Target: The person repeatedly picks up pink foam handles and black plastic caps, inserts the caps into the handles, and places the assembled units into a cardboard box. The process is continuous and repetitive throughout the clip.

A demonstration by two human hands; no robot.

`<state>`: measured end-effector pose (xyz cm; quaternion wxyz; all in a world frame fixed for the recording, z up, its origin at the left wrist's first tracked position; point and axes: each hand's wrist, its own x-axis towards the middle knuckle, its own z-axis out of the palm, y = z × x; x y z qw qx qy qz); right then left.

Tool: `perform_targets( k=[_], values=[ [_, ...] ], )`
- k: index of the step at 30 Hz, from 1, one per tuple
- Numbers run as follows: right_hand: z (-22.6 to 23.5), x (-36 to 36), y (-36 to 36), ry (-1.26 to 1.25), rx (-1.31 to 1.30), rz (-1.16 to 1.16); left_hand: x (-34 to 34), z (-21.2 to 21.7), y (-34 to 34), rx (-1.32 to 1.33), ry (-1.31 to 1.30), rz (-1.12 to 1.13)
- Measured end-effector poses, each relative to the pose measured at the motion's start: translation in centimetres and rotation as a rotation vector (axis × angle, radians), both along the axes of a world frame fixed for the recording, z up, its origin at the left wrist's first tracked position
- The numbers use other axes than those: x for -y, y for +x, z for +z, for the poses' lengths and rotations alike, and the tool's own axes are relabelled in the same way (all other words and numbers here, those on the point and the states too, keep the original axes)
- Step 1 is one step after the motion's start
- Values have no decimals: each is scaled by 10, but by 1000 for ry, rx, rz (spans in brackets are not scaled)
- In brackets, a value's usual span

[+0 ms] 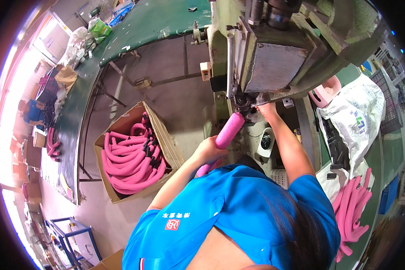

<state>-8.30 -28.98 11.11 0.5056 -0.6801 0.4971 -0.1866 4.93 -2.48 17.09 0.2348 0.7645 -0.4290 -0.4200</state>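
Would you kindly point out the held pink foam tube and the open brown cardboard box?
Held pink foam tube (230, 129): head view, upper section.
Open brown cardboard box (163, 137): head view, right wall.

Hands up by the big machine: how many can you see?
2. The left hand is wrapped around a pink tube; the right hand is up under the machine, near the tube's far end, with its fingertips partly hidden.

On the left chest of my blue shirt (256, 184) I wear a short row of white characters (175, 215) beside a red square emblem (172, 224). Near the left edge of the green bench (393, 153) to my right, a white sack (371, 96) carries dark lettering and a green mark (360, 121) (creased and small).
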Motion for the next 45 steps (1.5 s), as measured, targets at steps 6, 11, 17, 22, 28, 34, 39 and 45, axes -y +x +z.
perform_targets(
  k=[6,11,17,22,28,34,39,45],
  values=[
    [16,-8,-33,125,423,-20,7,11,1,-154,-46,-32],
    [46,-36,-31,385,598,16,-10,23,5,-82,-221,-110],
    [66,-59,-26,537,664,125,-70,11,16,30,-285,-194],
    [65,-57,-22,521,733,160,-102,11,7,-24,-209,-7],
    [83,-66,-19,562,592,193,-98,7,-7,-33,-206,26],
    [90,-72,-50,229,395,112,-71,24,-28,-56,-173,-114],
    [130,-119,-113,204,501,579,-54,20,-53,131,-387,-347],
    [157,-153,-169,-413,582,391,-23,51,-74,364,-841,-463]
  ],
)
